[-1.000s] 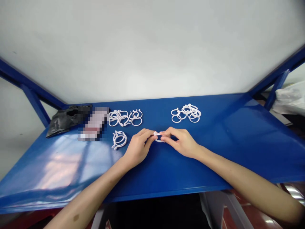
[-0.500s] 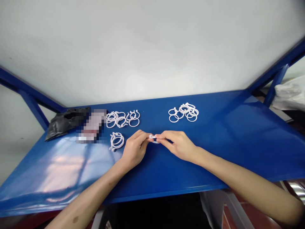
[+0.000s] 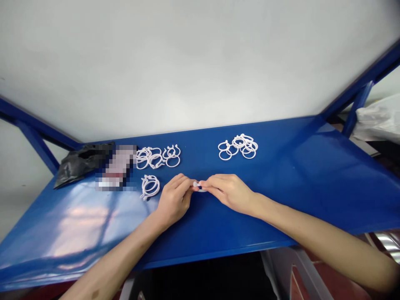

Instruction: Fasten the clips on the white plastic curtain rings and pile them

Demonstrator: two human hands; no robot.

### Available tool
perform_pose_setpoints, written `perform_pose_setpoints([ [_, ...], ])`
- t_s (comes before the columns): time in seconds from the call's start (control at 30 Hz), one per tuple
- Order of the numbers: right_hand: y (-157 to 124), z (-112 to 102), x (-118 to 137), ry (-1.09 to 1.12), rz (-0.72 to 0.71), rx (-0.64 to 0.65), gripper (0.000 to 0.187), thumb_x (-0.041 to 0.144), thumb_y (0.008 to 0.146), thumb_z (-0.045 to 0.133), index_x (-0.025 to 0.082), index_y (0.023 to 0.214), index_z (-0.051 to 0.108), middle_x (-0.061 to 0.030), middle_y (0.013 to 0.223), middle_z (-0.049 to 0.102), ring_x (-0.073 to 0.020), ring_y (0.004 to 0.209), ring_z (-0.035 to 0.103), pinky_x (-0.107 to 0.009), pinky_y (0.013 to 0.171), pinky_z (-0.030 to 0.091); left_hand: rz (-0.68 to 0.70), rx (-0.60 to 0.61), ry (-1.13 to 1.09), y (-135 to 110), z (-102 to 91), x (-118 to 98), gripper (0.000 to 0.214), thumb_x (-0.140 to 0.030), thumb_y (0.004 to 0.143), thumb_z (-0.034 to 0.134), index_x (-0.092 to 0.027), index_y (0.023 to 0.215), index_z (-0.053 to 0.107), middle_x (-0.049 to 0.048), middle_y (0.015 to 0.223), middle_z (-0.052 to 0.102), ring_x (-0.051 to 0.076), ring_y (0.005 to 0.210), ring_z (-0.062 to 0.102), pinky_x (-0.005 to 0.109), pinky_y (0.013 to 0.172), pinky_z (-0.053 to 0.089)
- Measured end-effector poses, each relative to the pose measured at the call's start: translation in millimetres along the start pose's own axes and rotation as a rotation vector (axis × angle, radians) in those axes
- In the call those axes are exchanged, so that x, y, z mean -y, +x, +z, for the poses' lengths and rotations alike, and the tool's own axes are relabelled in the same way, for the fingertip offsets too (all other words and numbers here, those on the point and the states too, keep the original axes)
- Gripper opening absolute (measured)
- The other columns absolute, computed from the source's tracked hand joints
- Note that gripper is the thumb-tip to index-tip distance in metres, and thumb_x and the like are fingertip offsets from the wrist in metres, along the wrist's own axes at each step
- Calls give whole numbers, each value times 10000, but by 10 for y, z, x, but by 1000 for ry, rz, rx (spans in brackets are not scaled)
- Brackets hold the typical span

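Between my two hands, just above the blue tabletop, is a white plastic curtain ring (image 3: 202,191), mostly hidden by my fingers. My left hand (image 3: 175,198) pinches its left side, close to a small white knob at the top. From the right, my right hand (image 3: 231,192) grips the other side with thumb and fingers. Only a short arc of the ring shows between the fingertips. Left of my left hand lies a small stack of white rings (image 3: 150,186). Farther back are a left group of open-ended rings (image 3: 156,158) and a right group of closed-looking rings (image 3: 239,146).
The blue table (image 3: 281,175) meets a pale wall (image 3: 187,62) at its back edge. A black plastic bag (image 3: 81,160) and a pixelated flat item (image 3: 117,168) lie at the left. Blue metal braces (image 3: 358,108) flank the table, with a white bag (image 3: 379,118) beyond the right one.
The view has shifted slightly, moving the table's contents a little left. My fingertips are slightly closer together on the ring, and both hands still hold it.
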State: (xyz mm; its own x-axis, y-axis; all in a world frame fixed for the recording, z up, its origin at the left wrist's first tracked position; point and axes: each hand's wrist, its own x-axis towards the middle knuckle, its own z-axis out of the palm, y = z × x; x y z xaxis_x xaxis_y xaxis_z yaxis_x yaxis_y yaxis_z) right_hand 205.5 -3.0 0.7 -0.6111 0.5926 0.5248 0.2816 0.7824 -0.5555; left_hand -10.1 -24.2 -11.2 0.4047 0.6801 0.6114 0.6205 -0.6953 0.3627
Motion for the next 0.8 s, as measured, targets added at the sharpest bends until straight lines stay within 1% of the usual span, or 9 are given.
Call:
perform_pose_setpoints([
  [0.07,16,-13,-1,-25,-21,17,182,217,1038,494,190,1026,674,-38,936,753,-156,836,715,-279,763,582,14,23,18,12,3,18,183,-119,1000,485,-182,856,578,18,759,652,146,681,536,274,639,459],
  [0.13,51,-32,-24,-82,-14,37,202,202,1041,475,183,1045,676,-54,965,736,-162,873,702,-289,784,578,4,73,60,45,0,52,162,-185,1014,503,-181,883,599,23,779,666,157,705,553,290,667,473],
  [0.23,116,-99,-133,-253,65,22,212,225,1033,487,177,1049,693,-88,1041,699,-189,908,676,-325,794,570,-21,149,206,103,-27,138,155,-286,1013,535,-178,998,646,48,888,711,202,816,597,348,776,497],
  [0.33,143,-262,-326,-479,193,-49,204,241,1016,520,174,1042,710,-109,1036,671,-230,929,652,-358,772,554,-70,142,396,124,-77,252,227,-292,1009,529,-154,1137,656,91,1008,716,256,933,600,406,863,491],
  [0.43,114,-509,-531,-669,296,-114,214,224,1006,519,174,1100,705,-123,1034,670,-265,944,621,-387,754,536,-144,110,557,104,-132,363,293,-281,997,527,-122,1211,648,136,1103,691,302,1007,580,441,884,480],
  [0.5,83,-666,-638,-736,328,-148,219,227,996,533,165,1127,697,-129,1018,676,-286,948,595,-421,783,530,-185,114,624,85,-158,415,298,-290,984,541,-120,1196,663,150,1127,680,327,1031,570,454,867,476],
  [0.6,45,-805,-742,-759,352,-151,182,222,979,555,162,1054,710,-123,986,678,-292,934,566,-439,805,524,-217,170,653,73,-175,451,248,-288,970,562,-139,1115,696,141,1089,684,341,1028,565,455,834,468],
  [0.67,29,-825,-784,-756,360,-122,170,213,972,560,167,1021,716,-118,973,678,-291,929,552,-438,808,523,-229,205,649,77,-175,452,213,-270,966,568,-150,1081,700,127,1055,689,335,1008,567,447,818,460],
  [0.8,8,-786,-824,-762,363,-86,165,204,957,580,162,1035,720,-118,969,678,-293,927,537,-438,822,521,-240,223,642,92,-174,440,134,-241,956,584,-173,999,692,100,988,691,315,958,569,424,789,438],
])
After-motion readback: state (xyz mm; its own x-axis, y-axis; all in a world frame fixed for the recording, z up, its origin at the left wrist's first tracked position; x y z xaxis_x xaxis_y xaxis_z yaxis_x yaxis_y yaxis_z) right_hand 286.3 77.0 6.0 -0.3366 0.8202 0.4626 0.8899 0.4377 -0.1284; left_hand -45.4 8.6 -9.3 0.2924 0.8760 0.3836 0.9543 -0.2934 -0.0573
